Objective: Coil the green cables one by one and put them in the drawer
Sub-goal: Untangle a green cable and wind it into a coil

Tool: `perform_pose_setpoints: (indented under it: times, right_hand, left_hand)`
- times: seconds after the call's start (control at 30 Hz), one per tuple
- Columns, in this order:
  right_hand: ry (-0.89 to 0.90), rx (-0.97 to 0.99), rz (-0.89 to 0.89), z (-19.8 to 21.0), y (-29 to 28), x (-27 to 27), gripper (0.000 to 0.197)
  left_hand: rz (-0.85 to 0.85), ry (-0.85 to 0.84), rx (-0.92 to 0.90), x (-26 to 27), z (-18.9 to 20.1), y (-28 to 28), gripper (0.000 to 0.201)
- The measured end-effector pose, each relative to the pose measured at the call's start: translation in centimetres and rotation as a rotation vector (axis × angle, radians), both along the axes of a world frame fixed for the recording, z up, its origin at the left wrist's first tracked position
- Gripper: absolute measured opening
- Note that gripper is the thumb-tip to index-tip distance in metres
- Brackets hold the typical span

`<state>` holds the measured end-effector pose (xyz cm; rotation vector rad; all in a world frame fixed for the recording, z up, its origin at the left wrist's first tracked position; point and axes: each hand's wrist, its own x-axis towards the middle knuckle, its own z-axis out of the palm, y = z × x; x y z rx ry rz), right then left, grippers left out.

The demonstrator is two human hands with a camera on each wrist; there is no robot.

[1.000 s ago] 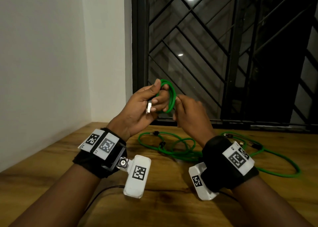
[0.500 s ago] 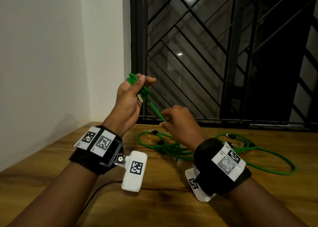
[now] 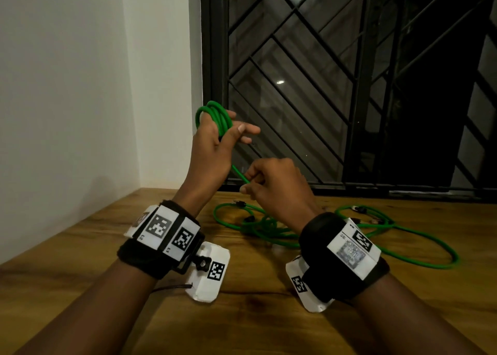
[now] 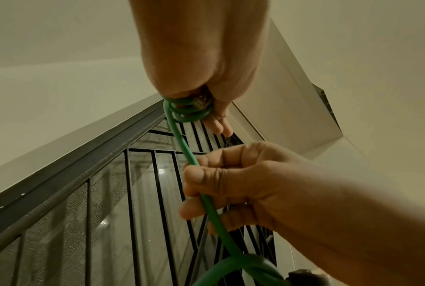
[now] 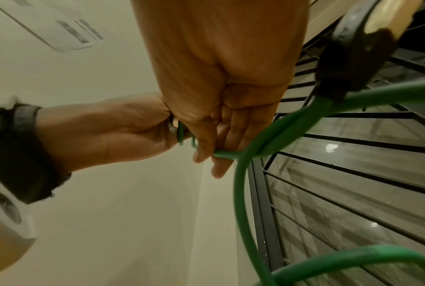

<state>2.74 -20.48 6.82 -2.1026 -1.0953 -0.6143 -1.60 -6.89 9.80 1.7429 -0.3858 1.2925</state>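
Observation:
My left hand (image 3: 219, 137) is raised in front of the window and holds a small coil of green cable (image 3: 215, 115) wound round its fingers. The left wrist view shows the coil (image 4: 187, 111) and a metal plug pressed against the palm. One strand (image 3: 238, 173) runs taut down from the coil to my right hand (image 3: 258, 182), which pinches it between thumb and curled fingers. In the right wrist view the right hand's fingertips (image 5: 204, 156) grip that cable (image 5: 226, 154). More loose green cables (image 3: 269, 228) lie tangled on the wooden table (image 3: 242, 314). No drawer is in view.
A white wall (image 3: 67, 85) stands at the left, and a barred window (image 3: 349, 85) runs along the table's far edge. One loose green loop (image 3: 419, 249) reaches towards the right on the table. Both wrists wear black straps with white camera housings.
The hands were together at the coil a second ago. My left hand has lifted the coil up and left, while my right hand has dropped along the strand, now stretched between them.

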Motion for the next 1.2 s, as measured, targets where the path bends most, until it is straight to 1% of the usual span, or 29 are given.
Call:
perform_pose_setpoints:
  times: [0.07,0.2,0.3,0.4,0.47,0.53,0.6,0.7,0.77,0.83,0.9,0.97,1.07,1.13,1.2]
  right_hand:
    - [0.0,0.024,0.009,0.1,-0.3,0.0,0.01]
    - [-0.016,0.033,-0.006,0.3,-0.6,0.0,0.012]
    - [-0.049,-0.039,-0.065,0.2,-0.4,-0.1,0.018]
    - [-0.01,-0.145,-0.087,0.1,-0.4,-0.2,0.02]
    - [0.023,-0.163,-0.079,0.0,-0.4,-0.2,0.02]
    - [0.019,-0.158,-0.09,0.0,-0.4,-0.3,0.018]
    - [-0.014,-0.167,-0.121,0.1,-0.5,-0.6,0.015]
    - [-0.136,-0.184,-0.191,0.2,-0.6,-1.0,0.013]
    - [-0.208,-0.174,-0.243,0.2,-0.7,-1.0,0.015]
    - [-0.272,-0.128,-0.298,0.3,-0.6,-0.9,0.017]
    - [-0.338,-0.066,-0.355,0.3,-0.6,-0.6,0.017]
    - [-0.371,-0.025,-0.403,0.3,-0.7,-0.2,0.016]
    - [-0.369,-0.005,-0.451,0.2,-1.0,0.5,0.013]
    - [-0.347,-0.027,-0.484,0.3,-1.4,0.8,0.007]
    - [-0.297,-0.072,-0.525,0.5,-1.7,1.0,0.018]
  left_hand:
    - [0.025,-0.006,0.049,0.0,0.0,-0.2,0.021]
    - [0.045,-0.022,0.093,0.0,0.0,-0.3,0.018]
    - [0.087,-0.055,0.152,-0.1,-0.2,-0.7,0.012]
    - [0.178,-0.127,0.201,-0.3,-0.2,-0.7,0.011]
    - [0.226,-0.155,0.201,-0.3,-0.1,-0.3,0.014]
    - [0.276,-0.156,0.213,-0.2,-0.2,0.0,0.015]
    - [0.364,-0.131,0.289,-0.1,-0.4,0.0,0.018]
    - [0.544,-0.072,0.486,0.0,-0.8,0.1,0.025]
    - [0.675,-0.032,0.61,0.0,-0.9,0.6,0.031]
    - [0.747,0.025,0.675,0.0,-0.9,1.1,0.035]
    - [0.744,0.083,0.683,0.0,-0.8,1.4,0.04]
    - [0.715,0.094,0.703,0.0,-0.8,1.5,0.041]
    - [0.609,0.131,0.726,-0.1,-0.7,1.5,0.035]
    - [0.564,0.163,0.758,-0.1,-0.5,1.7,0.039]
    - [0.624,0.164,0.815,0.0,-0.5,1.9,0.047]
